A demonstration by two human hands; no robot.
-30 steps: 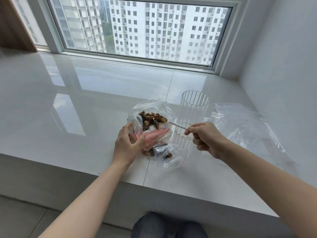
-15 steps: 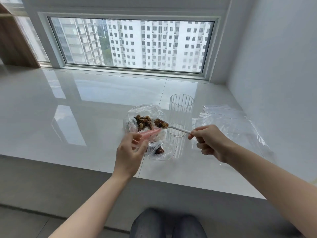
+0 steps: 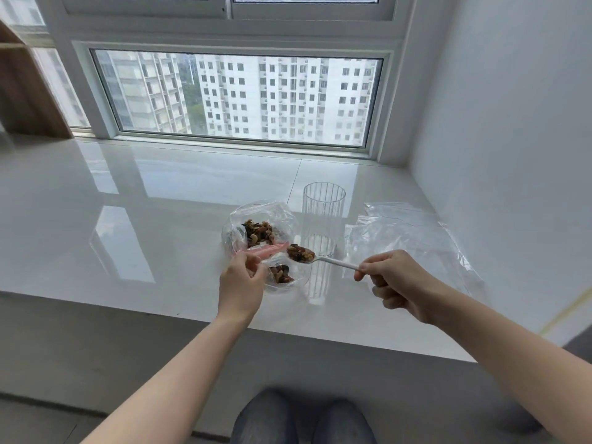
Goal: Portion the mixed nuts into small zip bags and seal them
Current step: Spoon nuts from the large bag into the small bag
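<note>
Clear plastic is forming the small zip bag (image 3: 282, 277) that is sitting near the front edge of the white glossy ledge (image 3: 128, 219), and its pink zip strip (image 3: 266, 251) is running along the open mouth. The left hand (image 3: 242, 285) is pinching this mouth at its 9 o'clock end, with the thumb and the curled fingers closing on the pink strip, and some nuts are already lying in the bottom of the bag. At 12 o'clock from the small bag, touching it, a bigger clear bag (image 3: 256, 224) is standing open with a heap of mixed nuts (image 3: 258, 232) inside. The right hand (image 3: 397, 283) is holding the end of a white spoon (image 3: 323, 259); the thumb and first finger are pinching the handle and the other fingers are curling under the palm. The bowl of the spoon is carrying a load of nuts and is hovering just at 3 o'clock of the pink strip, above the mouth of the small bag. A tall ribbed glass (image 3: 323, 219) is standing upright just at 3 o'clock of the big bag, behind the spoon. Further at 3 o'clock, some flat clear bags (image 3: 410, 232) are lying on the ledge beside the white wall. At 12 o'clock, a window (image 3: 237, 97) is showing tall white buildings.
</note>
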